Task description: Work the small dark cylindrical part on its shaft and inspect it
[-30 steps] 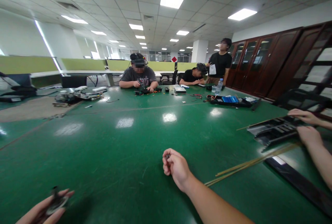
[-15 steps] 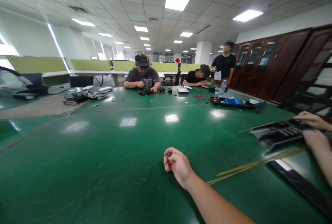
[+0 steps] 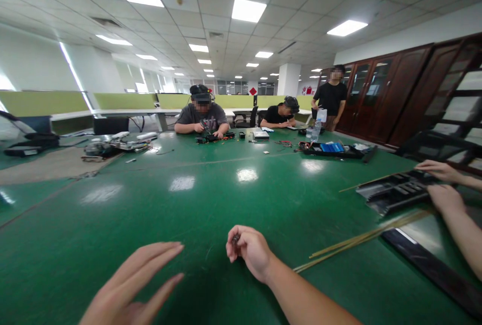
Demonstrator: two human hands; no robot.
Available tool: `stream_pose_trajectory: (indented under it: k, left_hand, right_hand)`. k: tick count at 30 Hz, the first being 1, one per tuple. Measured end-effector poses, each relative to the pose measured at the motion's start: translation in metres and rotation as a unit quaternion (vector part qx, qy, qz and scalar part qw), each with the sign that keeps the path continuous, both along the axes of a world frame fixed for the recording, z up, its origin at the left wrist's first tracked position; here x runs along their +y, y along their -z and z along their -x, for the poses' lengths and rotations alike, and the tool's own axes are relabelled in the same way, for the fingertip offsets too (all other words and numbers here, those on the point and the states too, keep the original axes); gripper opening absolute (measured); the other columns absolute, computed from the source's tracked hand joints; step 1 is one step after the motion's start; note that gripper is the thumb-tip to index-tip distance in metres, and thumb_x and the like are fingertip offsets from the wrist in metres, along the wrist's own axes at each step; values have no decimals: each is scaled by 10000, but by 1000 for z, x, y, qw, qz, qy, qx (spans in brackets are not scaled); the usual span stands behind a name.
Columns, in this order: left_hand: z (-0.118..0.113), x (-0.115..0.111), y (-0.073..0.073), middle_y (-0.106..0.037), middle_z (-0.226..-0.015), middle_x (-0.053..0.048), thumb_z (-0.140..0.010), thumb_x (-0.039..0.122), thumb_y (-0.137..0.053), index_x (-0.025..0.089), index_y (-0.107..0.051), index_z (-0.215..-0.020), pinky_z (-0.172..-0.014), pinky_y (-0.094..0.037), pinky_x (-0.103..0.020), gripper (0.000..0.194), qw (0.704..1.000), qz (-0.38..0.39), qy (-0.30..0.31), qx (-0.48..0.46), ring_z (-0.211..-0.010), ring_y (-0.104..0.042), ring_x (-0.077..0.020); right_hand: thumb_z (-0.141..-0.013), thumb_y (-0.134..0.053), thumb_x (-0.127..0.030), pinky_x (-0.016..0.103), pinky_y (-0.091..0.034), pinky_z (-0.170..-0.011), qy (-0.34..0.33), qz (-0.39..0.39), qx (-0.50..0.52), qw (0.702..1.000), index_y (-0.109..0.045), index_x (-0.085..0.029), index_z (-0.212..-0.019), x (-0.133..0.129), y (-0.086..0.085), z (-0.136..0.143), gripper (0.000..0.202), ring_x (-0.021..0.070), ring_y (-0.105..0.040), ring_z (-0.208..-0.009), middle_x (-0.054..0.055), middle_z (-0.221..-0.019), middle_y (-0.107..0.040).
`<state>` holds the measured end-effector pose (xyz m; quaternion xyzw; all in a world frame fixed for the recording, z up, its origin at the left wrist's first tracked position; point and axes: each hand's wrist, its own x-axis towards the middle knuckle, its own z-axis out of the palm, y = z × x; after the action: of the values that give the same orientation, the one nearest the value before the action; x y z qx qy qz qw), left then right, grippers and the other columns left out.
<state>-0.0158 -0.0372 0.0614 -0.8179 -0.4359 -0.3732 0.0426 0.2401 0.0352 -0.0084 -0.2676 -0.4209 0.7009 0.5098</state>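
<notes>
Low in the head view, my right hand (image 3: 249,252) rests over the green table (image 3: 203,204) with its fingers curled around small dark metallic pieces (image 3: 235,238), which they partly cover. To the left of it, my left hand (image 3: 137,282) is raised above the tabletop, fingers stretched out and thumb apart, with nothing in it. A gap of bare green surface lies between the two hands. Thin yellowish rods (image 3: 350,242) lie on the table just right of my right forearm.
At the right, another person's hands (image 3: 446,197) touch a black slotted frame (image 3: 399,192); a long dark panel (image 3: 425,264) lies nearer. Across the table are two seated people, a black tray (image 3: 331,150) with blue items, a bottle (image 3: 317,130), and a pile of parts (image 3: 109,148).
My left hand has come into view from the lower left with its fingers spread. My right hand appears slightly lower and further left, still curled. The whole view has shifted a little.
</notes>
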Motion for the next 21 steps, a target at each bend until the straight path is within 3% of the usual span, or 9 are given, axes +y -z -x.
stream_pose_trajectory:
  k: [2, 5, 8, 12, 15, 18, 21]
  left_hand:
    - [-35, 23, 2, -500, -1414, -51, -923, 329, -598, 292, -441, -1416, -1057, -475, -417, 519, 995, 51, 48, 75, -1288, -477, -262]
    - [-81, 54, 11, -479, -1448, -17, -983, 243, -472, 317, -381, -1454, -1118, -407, -443, 485, 982, 67, 125, 123, -1368, -379, -241]
    - [-101, 70, 25, -547, -1388, -5, -993, 181, -424, 325, -391, -1446, -1090, -437, -423, 476, 973, 76, 176, 131, -1346, -412, -220]
    - [-99, 76, 42, -627, -1285, -27, -982, 202, -479, 303, -431, -1423, -1039, -479, -415, 456, 977, 60, 176, 105, -1284, -485, -234]
    - [-95, 76, 46, -643, -1259, -42, -966, 193, -518, 286, -459, -1406, -1015, -497, -399, 454, 978, 25, 187, 90, -1252, -520, -236]
    - [-83, 68, 40, -640, -1259, -47, -970, 152, -494, 279, -501, -1371, -978, -521, -349, 421, 979, -3, 195, 57, -1195, -570, -207]
    - [-50, 45, 21, -683, -1159, -31, -941, 244, -585, 280, -580, -1285, -887, -560, -279, 346, 989, -22, 144, 11, -1038, -657, -182]
  right_hand:
    - [-600, -416, -140, 266, -393, -508, -3, 1, 1, 1000, -622, -112, -771, 1, 1, 1, 270, 150, -543, -491, 74, -612, -636]
    - [-605, -433, -152, 277, -419, -499, 8, 4, 31, 999, -620, -116, -733, 5, 6, 4, 229, 158, -548, -479, 58, -587, -611]
    - [-605, -452, -164, 274, -418, -487, 24, 22, 60, 998, -619, -113, -709, 8, 11, 6, 204, 142, -512, -444, 46, -558, -591]
    - [-586, -456, -130, 238, -385, -503, 23, 34, 88, 995, -643, -108, -748, 8, 11, 7, 248, 122, -500, -480, 42, -593, -612]
    - [-592, -462, -125, 233, -364, -517, 12, 30, 75, 997, -657, -103, -737, 5, 8, 7, 244, 128, -525, -514, 54, -619, -636]
    - [-659, -463, -180, 253, -360, -534, -31, 12, 31, 999, -683, -76, -778, 3, 5, 4, 271, 157, -582, -537, 101, -664, -677]
    - [-744, -463, -238, 263, -382, -577, -43, 17, 7, 999, -687, -61, -981, 2, 2, -1, 371, 170, -632, -582, 141, -787, -723]
